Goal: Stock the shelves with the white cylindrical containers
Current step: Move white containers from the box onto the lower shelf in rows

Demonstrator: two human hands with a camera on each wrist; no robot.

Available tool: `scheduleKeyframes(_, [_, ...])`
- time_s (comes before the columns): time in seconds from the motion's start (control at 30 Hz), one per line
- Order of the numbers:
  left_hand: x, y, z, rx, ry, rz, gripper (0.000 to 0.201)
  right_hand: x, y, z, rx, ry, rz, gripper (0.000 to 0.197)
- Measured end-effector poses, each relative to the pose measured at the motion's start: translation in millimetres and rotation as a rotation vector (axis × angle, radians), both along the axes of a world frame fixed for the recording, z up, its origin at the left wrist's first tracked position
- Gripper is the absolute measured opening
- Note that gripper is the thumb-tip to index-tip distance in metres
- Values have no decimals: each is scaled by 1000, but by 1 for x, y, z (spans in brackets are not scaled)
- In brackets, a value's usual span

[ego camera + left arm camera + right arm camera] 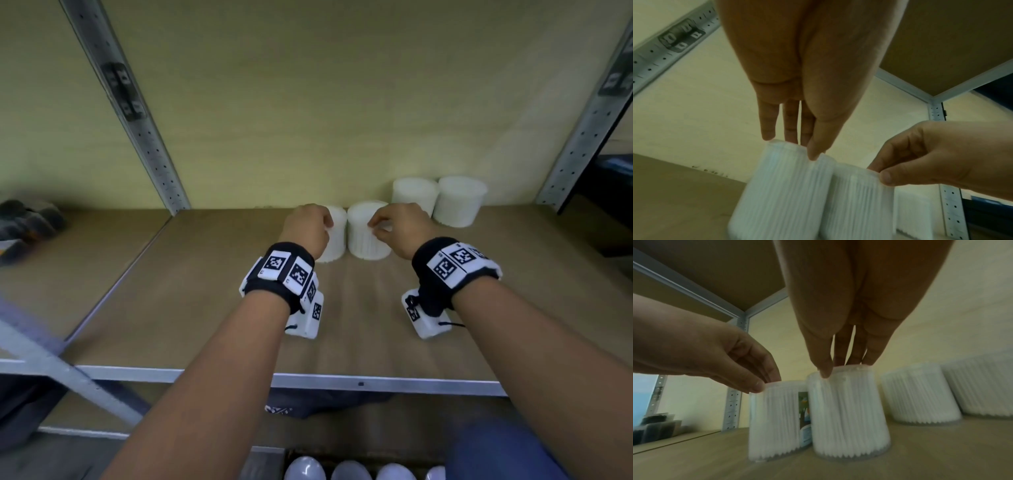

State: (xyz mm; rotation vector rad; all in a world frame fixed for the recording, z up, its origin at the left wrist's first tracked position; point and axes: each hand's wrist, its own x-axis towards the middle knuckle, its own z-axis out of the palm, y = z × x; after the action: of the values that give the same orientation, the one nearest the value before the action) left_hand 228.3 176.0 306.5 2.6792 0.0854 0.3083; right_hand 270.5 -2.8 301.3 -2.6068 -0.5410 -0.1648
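Observation:
Two white ribbed cylindrical containers stand side by side, touching, on the wooden shelf (205, 308). My left hand (318, 222) pinches the top rim of the left container (334, 243), thumb in front and fingers behind, as the left wrist view shows (781, 194). My right hand (376, 229) pinches the top rim of the right container (366, 236) in the same way (849, 410). The left container (774, 418) carries a coloured label facing its neighbour. Two more white containers (414, 193) (459, 200) stand against the back wall to the right.
Perforated metal uprights (144, 137) (582, 137) frame this bay. Dark packets (27, 222) lie in the bay to the left. The shelf's metal front edge (342, 378) runs below my forearms. Several white rounded tops (349, 471) show in a box underneath. Another shelf board (715, 264) hangs overhead.

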Motion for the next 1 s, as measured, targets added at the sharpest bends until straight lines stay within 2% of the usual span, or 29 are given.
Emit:
scheduleKeyframes(0.53, [88, 5, -20, -64, -121, -14, 26, 78, 8, -13, 50, -67, -40, 22])
scheduleKeyframes(0.87, [106, -13, -19, -83, -115, -48, 25, 92, -10, -13, 85, -60, -69, 21])
scheduleKeyframes(1.0, [100, -9, -10, -20, -32, -102, 30, 88, -11, -7, 54, -32, -58, 25])
